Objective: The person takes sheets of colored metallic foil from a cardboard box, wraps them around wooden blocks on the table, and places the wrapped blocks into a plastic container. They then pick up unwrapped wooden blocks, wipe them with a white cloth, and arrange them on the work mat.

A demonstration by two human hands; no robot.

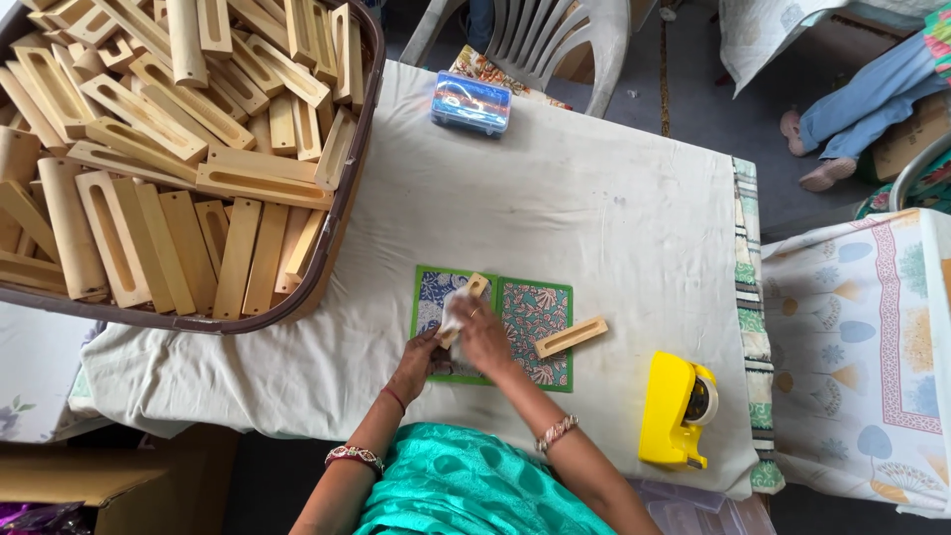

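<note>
Over a green-bordered patterned mat (pixel 540 317) on the cloth-covered table, both my hands work on one slotted wooden piece (pixel 475 286). My left hand (pixel 420 359) grips its near end from below. My right hand (pixel 482 332) presses a small white cloth (pixel 453 315) against the piece. The piece's far end sticks out past my fingers, tilted up and to the right. A second slotted wooden piece (pixel 572 337) lies flat at the mat's right edge, just right of my right hand.
A large brown basket (pixel 337 228) heaped with several slotted wooden pieces fills the left. A yellow tape dispenser (pixel 677 411) stands at the near right. A small blue plastic box (pixel 471 102) sits at the far edge, before a plastic chair (pixel 555 35). Another person's legs (pixel 852 109) show at top right.
</note>
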